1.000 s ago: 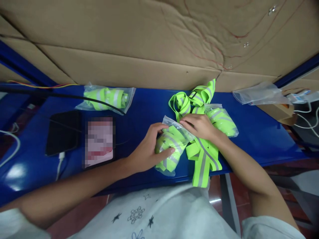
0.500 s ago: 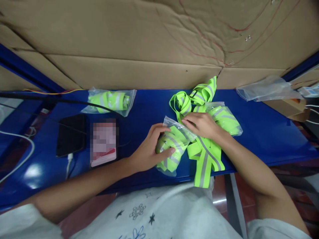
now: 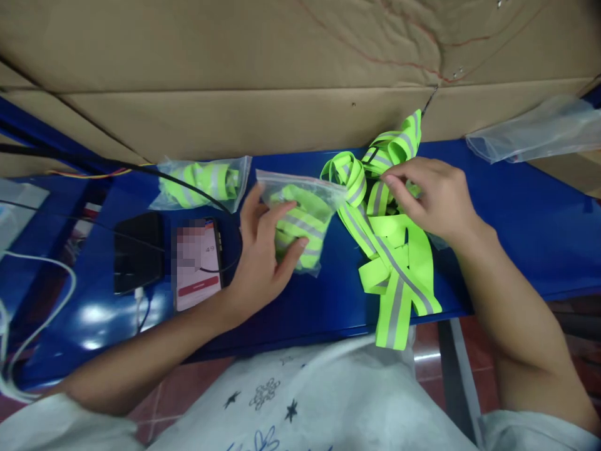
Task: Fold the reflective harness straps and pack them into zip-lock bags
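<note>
A clear zip bag [image 3: 305, 225] of folded yellow-green tape is overlapped from its left side by the left hand [image 3: 256, 250]. The fingers of that hand are parted and curved: the index finger and the thumb are laid apart over the bag's face, while other fingers are bent at its left edge. Whether the bag is gripped or only steadied cannot be told, nor whether it is lifted off the worktop [image 3: 338, 307].

The bag's sealed edge is turned away from the wearer's body and slanted slightly down to the right, so its open-end corner is brought just beside the loose reflective tape [image 3: 399, 282]. By position, the bag is reached far more readily by the left hand; the right is placed well apart from it, with the tape's coiled part set between.

The loose tape is stretched lengthwise from coils near the cardboard [image 3: 235, 119] toward the body, and its striped tail is hung past the worktop's near edge. Its coiled part is covered partly by the right hand [image 3: 436, 194], by which it is approached from the right. There the index finger and thumb are drawn close together, tips pointed left; whether any tape is pinched cannot be made out. At the back left, a second filled bag [image 3: 206, 181] is crossed by a black cable [image 3: 178, 177].
</note>
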### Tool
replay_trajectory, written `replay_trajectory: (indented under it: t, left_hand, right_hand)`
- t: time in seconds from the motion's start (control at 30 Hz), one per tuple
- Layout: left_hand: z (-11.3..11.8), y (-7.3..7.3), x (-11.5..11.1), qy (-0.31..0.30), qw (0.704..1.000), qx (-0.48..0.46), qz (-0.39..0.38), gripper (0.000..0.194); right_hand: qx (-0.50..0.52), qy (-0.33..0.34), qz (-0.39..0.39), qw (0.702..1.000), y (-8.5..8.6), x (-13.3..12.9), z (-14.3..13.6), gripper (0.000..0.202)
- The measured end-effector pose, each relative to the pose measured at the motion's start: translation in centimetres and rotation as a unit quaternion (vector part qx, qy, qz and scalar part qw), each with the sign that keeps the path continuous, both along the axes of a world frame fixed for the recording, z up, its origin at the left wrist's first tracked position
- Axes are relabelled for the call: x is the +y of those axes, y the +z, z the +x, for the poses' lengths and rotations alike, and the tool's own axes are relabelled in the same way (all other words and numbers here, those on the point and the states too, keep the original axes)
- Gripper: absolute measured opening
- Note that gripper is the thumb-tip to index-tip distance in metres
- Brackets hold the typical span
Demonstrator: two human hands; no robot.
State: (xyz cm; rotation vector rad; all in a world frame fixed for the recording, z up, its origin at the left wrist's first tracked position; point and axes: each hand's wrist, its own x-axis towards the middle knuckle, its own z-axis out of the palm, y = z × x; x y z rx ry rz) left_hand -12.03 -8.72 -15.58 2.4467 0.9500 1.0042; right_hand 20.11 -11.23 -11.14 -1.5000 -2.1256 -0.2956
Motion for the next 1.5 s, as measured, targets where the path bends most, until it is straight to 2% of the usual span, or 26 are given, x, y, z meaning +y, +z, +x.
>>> replay_trajectory:
  t: [0.17, 0.3, 0.4, 0.5, 0.57, 0.63, 0.73, 0.77, 0.83, 0.93, 1.07, 1.2, 1.3, 1.37, 1.43, 1.5]
  left_hand:
    - [0.0, -0.2, -0.1, -0.009, 0.993, 0.075, 0.087, 0.066]
    - [0.1, -0.8, -0.6, -0.05, 0.978, 0.156, 0.129, 0.045]
    - [0.3, -1.0, -0.1, -0.034, 0.976, 0.18, 0.113, 0.034]
    - [0.3, -1.0, 0.6, 0.014, 0.981, 0.163, 0.105, 0.052]
    - [0.3, -1.0, 0.7, 0.014, 0.982, 0.146, 0.118, 0.062]
    - [0.3, -1.1, 0.3, -0.039, 0.983, 0.129, 0.125, 0.062]
    - [0.4, -1.3, -0.5, -0.176, 0.973, 0.113, 0.094, 0.055]
    - [0.5, -1.3, -0.8, -0.216, 0.966, 0.114, 0.081, 0.054]
    - [0.5, -1.4, -1.1, -0.257, 0.959, 0.11, 0.054, 0.053]
    - [0.4, -1.4, -1.2, -0.229, 0.972, 0.047, -0.003, 0.053]
    - [0.6, -1.2, -1.0, -0.124, 0.989, -0.073, -0.045, 0.057]
    - [0.8, -0.9, -0.7, -0.057, 0.993, -0.09, -0.04, 0.07]
    - [0.6, -0.9, -0.6, -0.075, 0.992, -0.089, -0.04, 0.074]
    - [0.4, -1.1, -0.6, -0.119, 0.987, -0.095, -0.049, 0.062]
    - [0.3, -1.4, -0.5, -0.149, 0.981, -0.099, -0.078, 0.049]
    - [0.2, -1.8, -0.4, -0.138, 0.979, -0.1, -0.114, 0.041]
  right_hand:
    - [-0.037, 0.005, -0.069, 0.997, -1.1, 0.5, -0.3, 0.039]
    - [-0.076, 0.045, -0.145, 0.985, -2.4, 0.9, -0.9, 0.05]
    - [-0.101, 0.043, -0.152, 0.982, -2.9, 0.8, -1.2, 0.057]
    - [-0.094, -0.006, -0.144, 0.985, -2.9, 0.5, -1.8, 0.063]
    - [-0.07, -0.062, -0.13, 0.987, -2.9, 0.6, -2.4, 0.065]
    - [-0.042, -0.111, -0.101, 0.988, -3.2, 1.3, -2.9, 0.071]
    - [-0.027, -0.128, -0.08, 0.988, -3.7, 3.1, -3.7, 0.083]
    - [-0.027, -0.117, -0.091, 0.989, -3.8, 3.7, -3.9, 0.079]
    - [-0.008, -0.084, -0.127, 0.988, -3.7, 4.6, -4.4, 0.055]
    - [0.056, -0.036, -0.144, 0.987, -2.5, 4.1, -5.1, 0.022]
    - [0.106, 0.025, -0.094, 0.99, 0.0, 0.5, -5.8, 0.021]
    - [0.164, 0.069, -0.119, 0.977, 1.2, -2.7, -6.3, 0.024]
    - [0.247, 0.148, -0.209, 0.935, 0.7, -3.3, -7.0, 0.035]
    - [0.266, 0.2, -0.252, 0.908, 0.0, -3.2, -7.5, 0.037]
    - [0.237, 0.201, -0.239, 0.92, -0.6, -3.2, -8.0, 0.033]
    - [0.184, 0.17, -0.172, 0.953, -0.7, -3.3, -8.1, 0.03]
